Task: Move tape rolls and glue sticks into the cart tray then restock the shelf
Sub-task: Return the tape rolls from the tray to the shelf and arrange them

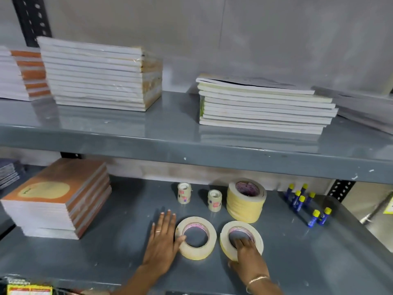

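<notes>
Two flat tape rolls lie side by side on the lower shelf, and each hand is at one of them. The right hand has its fingers dipped into the core of the right roll while the thumb sits outside the near rim, so the wall of the roll is pinched between them; it looks like a grip just taken, with the roll still flat on the shelf. The left hand lies spread and flat on the shelf, palm down, holding nothing; only its thumb touches the outer edge of the left roll, which sits just off the thumb side of those fingers. To lift well, I would say the left hand should copy the right: slide the fingers over the rim into the hole and close the thumb against the outside, as a flat press on the side will only push the roll away toward its neighbour. The rolls lie close together, so each should come straight up rather than be dragged. Beyond the fingertips stand a tall tape stack and two small tape stacks; farther out past the right fingers, the glue sticks stand upright in a loose group and would topple at a careless brush of the wrist. The cart tray is not in view, so the carry will mean turning away from the shelf.
</notes>
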The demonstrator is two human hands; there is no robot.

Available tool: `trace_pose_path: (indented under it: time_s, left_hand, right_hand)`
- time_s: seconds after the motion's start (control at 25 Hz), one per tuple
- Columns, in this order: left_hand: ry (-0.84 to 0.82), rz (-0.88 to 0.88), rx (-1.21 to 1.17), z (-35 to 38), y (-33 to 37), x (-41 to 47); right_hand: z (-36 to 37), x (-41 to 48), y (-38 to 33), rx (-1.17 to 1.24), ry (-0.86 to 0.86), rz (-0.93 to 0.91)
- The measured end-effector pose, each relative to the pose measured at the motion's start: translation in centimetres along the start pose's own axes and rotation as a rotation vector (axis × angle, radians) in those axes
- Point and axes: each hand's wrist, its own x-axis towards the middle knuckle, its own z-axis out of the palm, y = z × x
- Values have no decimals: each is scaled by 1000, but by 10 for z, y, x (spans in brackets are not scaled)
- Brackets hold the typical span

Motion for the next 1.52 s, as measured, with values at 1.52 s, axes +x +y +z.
trace_pose_path:
  time_s: [1.52]
  left_hand:
    - [-66, -163, 42, 16, -36, 9]
  right_hand:
    - [-135, 74, -30, -187, 227, -108]
